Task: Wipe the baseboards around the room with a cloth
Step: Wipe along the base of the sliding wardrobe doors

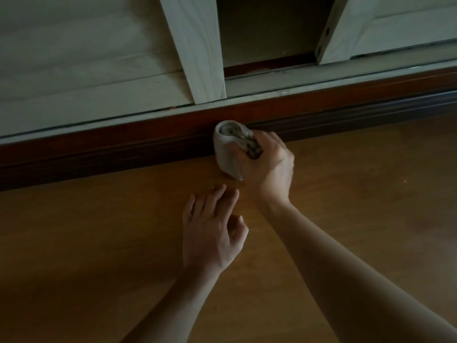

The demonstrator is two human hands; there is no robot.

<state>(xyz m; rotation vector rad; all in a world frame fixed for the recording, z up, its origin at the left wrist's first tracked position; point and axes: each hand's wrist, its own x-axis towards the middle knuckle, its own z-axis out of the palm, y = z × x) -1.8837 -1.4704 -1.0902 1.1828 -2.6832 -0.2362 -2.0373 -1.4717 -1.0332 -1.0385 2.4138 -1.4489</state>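
Observation:
A dark reddish-brown baseboard runs across the view from lower left to upper right, under a pale sliding wardrobe. My right hand grips a bunched grey-white cloth and holds it against the baseboard near the middle of the view. My left hand is just below it over the floor, fingers spread and relaxed, holding nothing; I cannot tell whether it touches the floor.
The orange-brown wooden floor fills the lower half. Above the baseboard are a metal sliding track, pale wood-grain wardrobe doors and a dark gap between two doors.

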